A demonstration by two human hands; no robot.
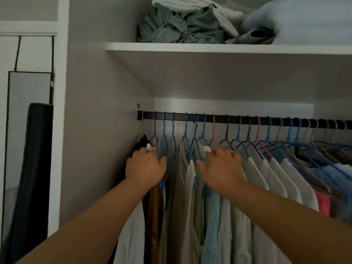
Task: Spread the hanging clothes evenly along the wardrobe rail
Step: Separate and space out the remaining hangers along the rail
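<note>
A black wardrobe rail [219, 119] runs from the left wall to the right edge, carrying several blue, purple and pink plastic hangers [195, 134]. Pale shirts [266, 174] and a light blue garment [211, 216] hang from them, looser at the left and crowded at the far right. My left hand [145, 167] grips the shoulders of the leftmost garments, its thumb against a blue hanger [163, 147]. My right hand [221, 166] lies on the hanger shoulders in the middle with fingers spread among the shirts.
A white shelf [209, 48] above the rail holds a green bundle [177, 25] and folded bedding [297, 20]. The wardrobe's side wall [99, 130] is close at the left. Further left, a mirror [26, 130] and a dark rolled mat [32, 168] lean by the frame.
</note>
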